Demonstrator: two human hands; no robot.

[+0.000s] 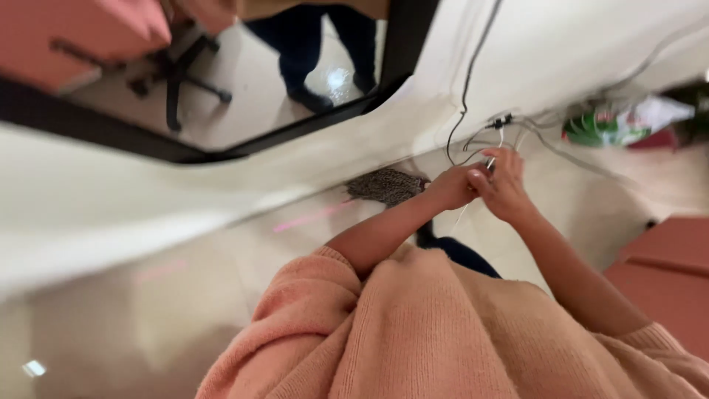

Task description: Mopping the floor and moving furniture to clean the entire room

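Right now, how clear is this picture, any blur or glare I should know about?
Head view: motion blur smears the whole frame, worst across the pale wall; the left hand and right hand on the thin white cable stay readable but soft; a glare spot shines on the floor near the dark shoes.

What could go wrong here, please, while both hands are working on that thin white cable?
The thin white cable is pinched between the left hand and right hand; a hard tug might strain it. Loose grey cables lie tangled close by on the floor and could snag. The picture is blurred, so the grip is uncertain.
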